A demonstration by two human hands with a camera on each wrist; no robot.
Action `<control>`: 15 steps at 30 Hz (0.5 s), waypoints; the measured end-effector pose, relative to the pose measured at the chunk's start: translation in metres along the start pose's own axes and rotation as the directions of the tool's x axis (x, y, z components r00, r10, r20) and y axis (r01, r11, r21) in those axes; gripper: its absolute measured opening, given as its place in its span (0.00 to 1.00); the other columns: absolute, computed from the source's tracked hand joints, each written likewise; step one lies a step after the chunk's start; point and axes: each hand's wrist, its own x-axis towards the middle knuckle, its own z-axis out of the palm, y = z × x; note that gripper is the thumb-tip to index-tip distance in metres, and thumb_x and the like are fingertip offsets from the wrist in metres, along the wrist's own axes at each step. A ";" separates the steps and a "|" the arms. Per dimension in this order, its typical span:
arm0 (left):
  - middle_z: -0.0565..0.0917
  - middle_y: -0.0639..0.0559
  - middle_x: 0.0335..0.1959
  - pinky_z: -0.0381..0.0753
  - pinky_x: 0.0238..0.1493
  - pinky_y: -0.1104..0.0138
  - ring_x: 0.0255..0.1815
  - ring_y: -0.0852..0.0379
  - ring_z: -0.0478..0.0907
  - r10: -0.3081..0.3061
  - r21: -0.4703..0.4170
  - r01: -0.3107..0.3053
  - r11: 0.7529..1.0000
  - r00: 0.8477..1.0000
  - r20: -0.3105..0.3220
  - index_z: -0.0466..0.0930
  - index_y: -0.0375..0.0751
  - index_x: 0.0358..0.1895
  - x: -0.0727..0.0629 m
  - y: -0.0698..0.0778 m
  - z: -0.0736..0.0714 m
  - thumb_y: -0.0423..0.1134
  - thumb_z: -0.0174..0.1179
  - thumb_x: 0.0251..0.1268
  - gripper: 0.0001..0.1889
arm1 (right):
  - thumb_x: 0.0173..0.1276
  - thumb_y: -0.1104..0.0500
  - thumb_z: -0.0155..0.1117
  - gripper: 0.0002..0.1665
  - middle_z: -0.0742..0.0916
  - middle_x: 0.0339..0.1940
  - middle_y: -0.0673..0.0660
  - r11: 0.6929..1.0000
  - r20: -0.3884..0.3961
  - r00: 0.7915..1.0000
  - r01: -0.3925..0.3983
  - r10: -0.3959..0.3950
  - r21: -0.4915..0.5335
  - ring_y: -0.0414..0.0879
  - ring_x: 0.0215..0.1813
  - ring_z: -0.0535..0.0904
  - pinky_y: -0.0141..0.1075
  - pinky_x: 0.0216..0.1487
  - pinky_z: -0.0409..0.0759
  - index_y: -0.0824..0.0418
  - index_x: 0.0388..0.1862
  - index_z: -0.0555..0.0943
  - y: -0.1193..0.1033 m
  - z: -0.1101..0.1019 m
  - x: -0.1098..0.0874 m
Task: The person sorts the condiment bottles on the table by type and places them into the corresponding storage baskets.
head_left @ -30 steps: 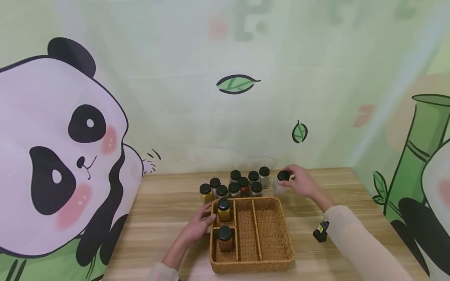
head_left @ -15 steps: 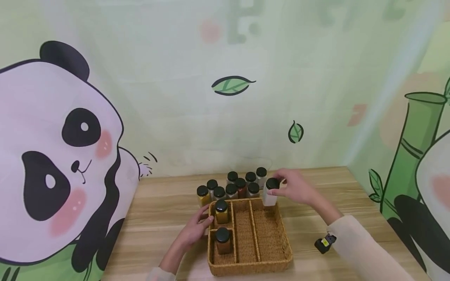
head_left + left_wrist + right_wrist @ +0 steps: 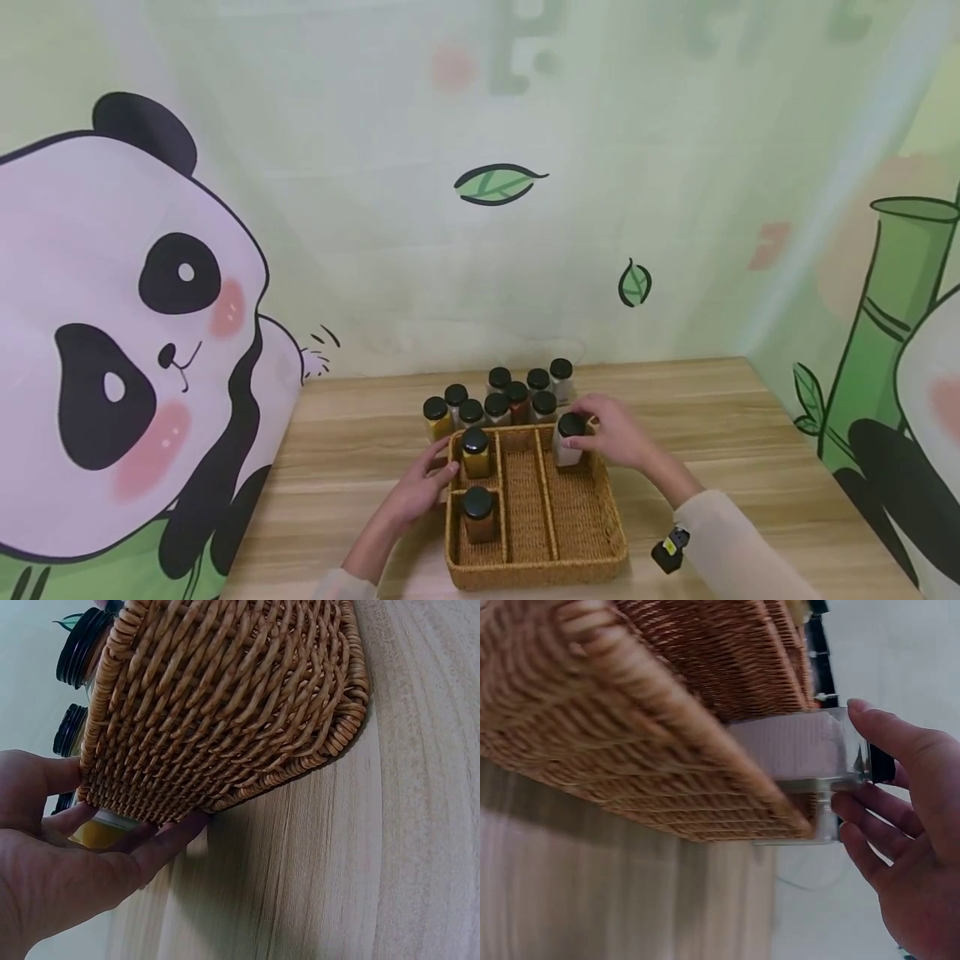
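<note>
A wicker basket point(image 3: 536, 573) with compartments sits on the table. My right hand point(image 3: 617, 431) pinches the black lid end of a clear spice jar point(image 3: 566, 451) holding pale contents. The jar stands upright inside the back of the right compartment; its base is hidden in the right wrist view. My left hand point(image 3: 417, 492) holds the basket's back left corner, thumb at the rim and fingers along the outer wall point(image 3: 210, 697). A yellow spice jar point(image 3: 476, 463) stands in the back left compartment, a brown spice jar point(image 3: 479, 525) in the front left one.
Behind the basket stand several black-lidded spice jars, among them a yellow one point(image 3: 437, 427) at the left end and a red one point(image 3: 518, 410). A panda-printed backdrop point(image 3: 375, 250) rises behind the wooden table point(image 3: 352, 467). A black device point(image 3: 669, 551) hangs at my right cuff.
My right hand has brought the pale jar left and toward me, from the table over the basket's back rim and down into the right compartment. The left hand stays at the basket corner.
</note>
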 end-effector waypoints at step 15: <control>0.64 0.21 0.74 0.85 0.58 0.43 0.69 0.26 0.72 0.002 0.025 -0.001 1.000 1.000 -0.010 0.56 0.41 0.85 -0.001 0.002 0.001 0.42 0.56 0.83 0.34 | 0.63 0.50 0.83 0.31 0.86 0.53 0.59 0.992 -0.066 0.998 -0.033 0.026 -0.121 0.54 0.50 0.83 0.47 0.47 0.84 0.65 0.60 0.85 0.002 0.031 -0.006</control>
